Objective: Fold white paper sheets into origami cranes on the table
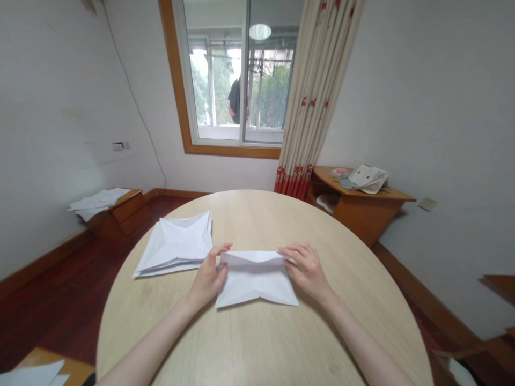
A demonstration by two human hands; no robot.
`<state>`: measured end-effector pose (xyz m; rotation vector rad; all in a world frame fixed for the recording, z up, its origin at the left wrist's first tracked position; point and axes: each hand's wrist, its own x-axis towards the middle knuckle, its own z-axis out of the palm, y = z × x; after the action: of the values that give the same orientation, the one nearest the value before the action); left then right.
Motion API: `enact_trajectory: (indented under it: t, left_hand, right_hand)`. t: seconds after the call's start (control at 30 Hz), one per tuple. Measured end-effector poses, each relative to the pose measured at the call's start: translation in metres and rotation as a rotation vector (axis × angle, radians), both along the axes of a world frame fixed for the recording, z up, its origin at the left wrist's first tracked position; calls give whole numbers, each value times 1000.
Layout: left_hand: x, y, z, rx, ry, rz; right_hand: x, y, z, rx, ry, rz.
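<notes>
A folded sheet of white paper (257, 281) lies in front of me on the round wooden table (281, 348), its far edge lifted and bent over. My left hand (211, 273) grips the paper's left far corner between thumb and fingers. At the right far corner, my right hand (308, 268) pinches the same sheet, the thumb partly hidden. To the left of my left hand rests a stack of creased white papers (179, 238), with several layers showing along its near edge.
Beyond the table's left side, a low wooden cabinet (129, 214) carries loose white sheets (98, 201). A corner cabinet (362, 206) at the right holds a pale cloth bag (369, 178). More paper (34, 373) lies at the lower left. A curtain (309, 102) hangs beside the window.
</notes>
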<state>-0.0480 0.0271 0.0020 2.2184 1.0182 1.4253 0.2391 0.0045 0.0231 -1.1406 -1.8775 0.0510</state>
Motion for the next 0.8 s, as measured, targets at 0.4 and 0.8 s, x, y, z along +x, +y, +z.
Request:
enact_trajectory:
  t: [0.4,0.8]
  left_hand:
    - [-1,-12,22,394,363,234]
    - [11,-30,37,496,631,143]
  right_hand:
    - [-12,-20,20,123,-469,106]
    - [-21,-35,29,-219,-587,136]
